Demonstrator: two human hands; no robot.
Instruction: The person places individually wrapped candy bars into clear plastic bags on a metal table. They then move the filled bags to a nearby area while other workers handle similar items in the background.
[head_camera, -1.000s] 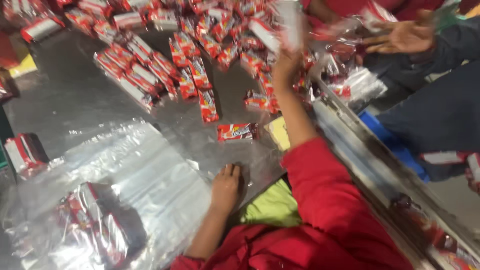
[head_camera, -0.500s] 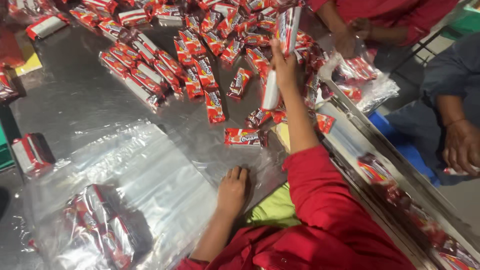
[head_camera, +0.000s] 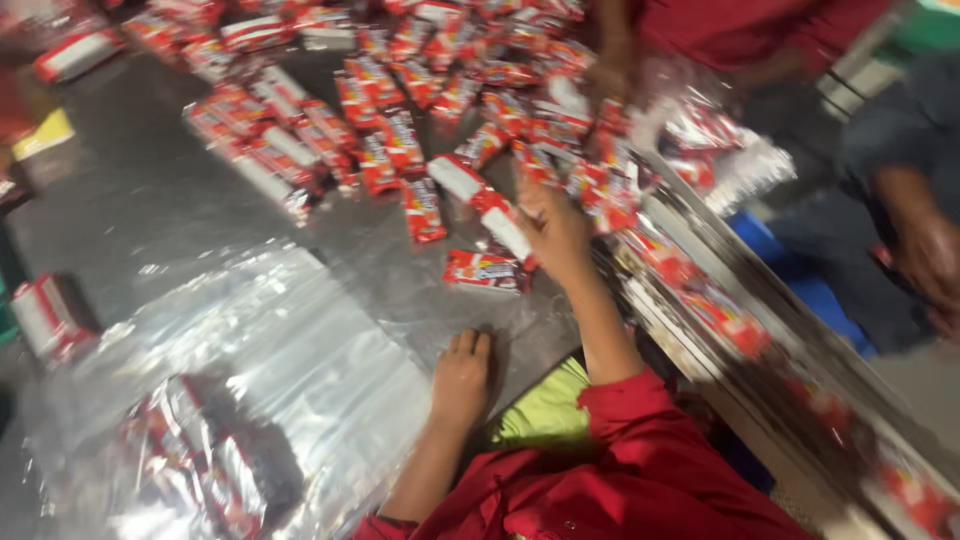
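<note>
At the near edge of the steel table (head_camera: 130, 220), the right hand's (head_camera: 555, 235) fingers are curled around a red-and-white snack packet (head_camera: 500, 222), gripping it lengthwise. A moment ago that hand was stretched far out over the heap, holding a packet upright; now it has drawn back toward the body and dropped low, with the packet tipped nearly flat just above a loose packet (head_camera: 483, 270) on the steel. So one is picked and coming in. The left hand (head_camera: 462, 378) hasn't budged: fingers together, palm flat on the table, touching the edge of the clear plastic bag (head_camera: 250, 400), partly filled. Beyond lies the packet heap (head_camera: 400, 110); a co-worker's hand (head_camera: 930, 260) is off right.
</note>
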